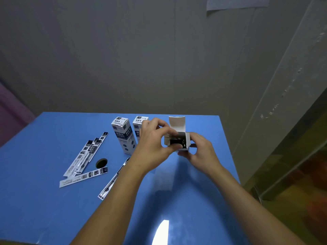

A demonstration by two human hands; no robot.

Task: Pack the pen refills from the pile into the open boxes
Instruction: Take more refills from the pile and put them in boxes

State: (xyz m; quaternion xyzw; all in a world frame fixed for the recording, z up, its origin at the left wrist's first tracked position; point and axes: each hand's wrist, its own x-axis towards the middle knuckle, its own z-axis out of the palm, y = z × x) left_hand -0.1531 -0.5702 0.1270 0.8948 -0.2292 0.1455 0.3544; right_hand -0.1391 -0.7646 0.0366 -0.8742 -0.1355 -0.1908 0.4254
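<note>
Gripping, left fingers (172, 134): curled over the mouth of the open box (177, 141), with the thumb pressed on its near edge; dark refill ends are seen inside the opening.
Right fingers (185, 153): wrapped round the right side and underside of the same box, so that it is held up above the tabletop (44, 200).
Left hand (154, 144): placed to the left of the box, partly in front of a closed box.
Right hand (201, 151): set just right of the box.
Box flap: a white lid flap is stood up at the far side.
Closed boxes: one closed box (123, 134) and a second closed box (138, 125) are stood upright side by side, left of the hands.
Pen refills (85, 156): several packaged ones are spread flat at the left, near a round hole (101, 163) in the blue surface; one single refill (113, 179) is laid beside the left forearm.
</note>
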